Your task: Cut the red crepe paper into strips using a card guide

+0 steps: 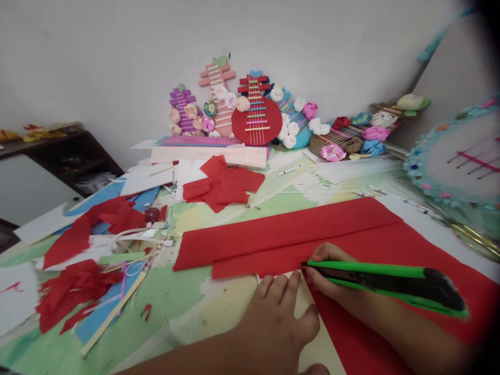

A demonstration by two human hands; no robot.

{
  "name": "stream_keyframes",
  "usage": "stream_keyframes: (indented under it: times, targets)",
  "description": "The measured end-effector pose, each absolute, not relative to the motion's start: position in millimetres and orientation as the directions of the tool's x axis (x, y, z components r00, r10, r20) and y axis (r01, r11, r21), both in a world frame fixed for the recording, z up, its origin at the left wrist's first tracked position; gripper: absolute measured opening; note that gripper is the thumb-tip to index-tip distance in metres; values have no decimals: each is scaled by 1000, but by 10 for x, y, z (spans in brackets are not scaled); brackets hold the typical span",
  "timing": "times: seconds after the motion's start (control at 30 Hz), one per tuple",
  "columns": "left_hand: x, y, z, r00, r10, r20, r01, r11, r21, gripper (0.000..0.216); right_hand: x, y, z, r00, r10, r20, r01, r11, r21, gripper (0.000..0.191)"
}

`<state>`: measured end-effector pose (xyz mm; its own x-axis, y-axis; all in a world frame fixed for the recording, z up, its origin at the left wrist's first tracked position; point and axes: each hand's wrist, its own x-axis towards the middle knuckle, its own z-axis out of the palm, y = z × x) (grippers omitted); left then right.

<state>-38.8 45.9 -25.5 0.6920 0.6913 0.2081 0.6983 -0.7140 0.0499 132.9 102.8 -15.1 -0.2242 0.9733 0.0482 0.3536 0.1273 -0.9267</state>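
Note:
My left hand (273,317) is spread and presses down on a cream card (326,346), fingertips at its upper end. The card's right edge lies along a large red paper sheet (351,245), which has a folded band across its far side. My right hand (326,273) grips a green and black utility knife (375,281) near its front end. The knife's tip points left, close to the card's top corner and my left fingers. Whether the blade touches the paper I cannot tell.
Red paper scraps (78,286) and thin strips lie to the left; another red pile (222,182) lies farther back. Several decorated paper lutes, one red (255,120), lean against the wall. A round blue-edged craft piece (461,156) stands at the right. A dark cabinet (66,161) is at far left.

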Motion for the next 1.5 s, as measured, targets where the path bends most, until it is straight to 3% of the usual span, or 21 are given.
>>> stream_keyframes:
  times: [0.27, 0.47, 0.73, 0.97, 1.4, 1.5]
  targets:
    - [-379, 452, -299, 683, 686, 251, 707, -707, 7, 62, 1338, 1011, -145, -243, 968, 60, 291, 132, -948, 17]
    - [-376, 444, -328, 678, 688, 258, 713, -701, 0, 65, 1387, 1007, -181, -259, 961, 103, 377, 198, -905, 16]
    - [-394, 469, -295, 694, 672, 259, 702, -712, -35, 62, 1377, 1010, -214, -222, 970, 99, 331, 170, -928, 15]
    - [-390, 490, -398, 657, 604, 451, 719, -682, -134, 29, 1391, 1010, -218, -239, 968, 80, 368, 167, -915, 17]
    - [-347, 556, -518, 613, 495, 616, 723, -665, -186, 26, 1345, 1020, -212, -285, 954, 88, 436, 211, -875, 19]
    - [-308, 576, -510, 570, 456, 684, 741, -645, -188, 17, 1352, 1009, -250, -280, 955, 95, 427, 212, -879, 18]
